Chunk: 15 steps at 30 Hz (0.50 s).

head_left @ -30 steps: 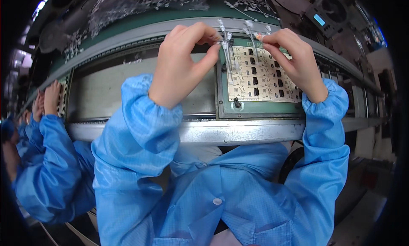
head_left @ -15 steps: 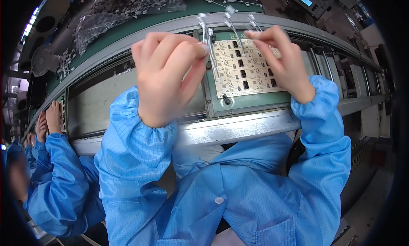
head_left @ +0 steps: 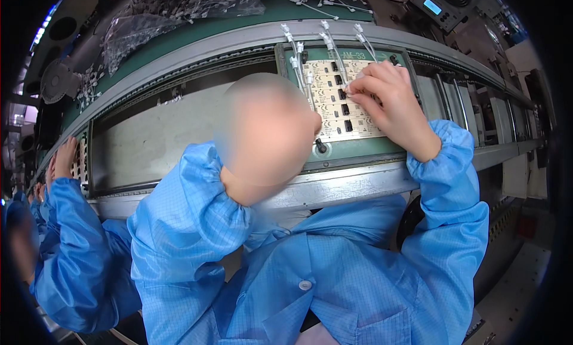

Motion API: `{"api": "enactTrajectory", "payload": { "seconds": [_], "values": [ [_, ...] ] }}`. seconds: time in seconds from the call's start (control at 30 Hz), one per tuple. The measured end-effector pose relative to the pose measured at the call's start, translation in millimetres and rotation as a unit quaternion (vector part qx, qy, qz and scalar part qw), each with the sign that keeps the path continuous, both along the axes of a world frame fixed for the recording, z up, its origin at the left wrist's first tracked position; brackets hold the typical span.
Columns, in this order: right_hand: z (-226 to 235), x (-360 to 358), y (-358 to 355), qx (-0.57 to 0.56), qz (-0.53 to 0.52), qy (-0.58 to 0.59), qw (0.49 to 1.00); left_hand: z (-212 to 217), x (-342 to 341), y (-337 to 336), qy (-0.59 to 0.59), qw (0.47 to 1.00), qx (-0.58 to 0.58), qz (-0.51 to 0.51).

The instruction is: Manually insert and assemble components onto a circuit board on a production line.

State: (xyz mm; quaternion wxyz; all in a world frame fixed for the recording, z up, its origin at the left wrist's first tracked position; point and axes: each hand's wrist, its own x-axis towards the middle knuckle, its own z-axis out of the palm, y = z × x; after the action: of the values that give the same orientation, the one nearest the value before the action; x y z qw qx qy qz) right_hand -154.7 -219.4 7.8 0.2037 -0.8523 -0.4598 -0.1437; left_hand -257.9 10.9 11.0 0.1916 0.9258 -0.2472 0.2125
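A beige circuit board (head_left: pixel 358 127) with small black parts lies in a green carrier (head_left: pixel 358 151) on the conveyor. Several white wire leads with connectors (head_left: pixel 327 37) run from the board's far edge. My right hand (head_left: pixel 391 100) rests on the board, its fingertips pinched on a white connector (head_left: pixel 349 89) near the middle. My left hand (head_left: pixel 268 130) is raised in front of the board's left side and is blurred, so its fingers and anything in it cannot be made out. Both arms wear blue sleeves.
A metal conveyor rail (head_left: pixel 358 187) runs along the near edge. A co-worker's hand (head_left: pixel 62 160) in a blue sleeve works at the far left. A clear bag of small parts (head_left: pixel 179 11) lies behind the line, and a device with a small screen (head_left: pixel 433 6) sits top right.
My left hand has drawn back from the board's top edge, moving left and nearer the camera. My right hand has stayed on the board, moving slightly toward its middle.
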Motion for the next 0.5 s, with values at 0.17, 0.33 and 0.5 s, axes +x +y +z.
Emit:
{"api": "enactTrajectory", "payload": {
  "seconds": [0.17,0.33,0.5],
  "values": [
    [4.5,-5.2,-2.8,-0.012,-0.013,-0.013,1.000,-3.3,-2.7,0.1,0.038,0.999,-0.027,0.003],
    [5.3,-10.2,9.1,-0.028,-0.024,-0.080,0.996,-3.8,-3.8,2.7,0.042,0.999,-0.012,0.020],
    [7.4,-8.1,6.7,-0.039,-0.015,-0.076,0.996,-2.3,-2.1,3.1,0.072,0.997,-0.008,0.015]
  ]
}}
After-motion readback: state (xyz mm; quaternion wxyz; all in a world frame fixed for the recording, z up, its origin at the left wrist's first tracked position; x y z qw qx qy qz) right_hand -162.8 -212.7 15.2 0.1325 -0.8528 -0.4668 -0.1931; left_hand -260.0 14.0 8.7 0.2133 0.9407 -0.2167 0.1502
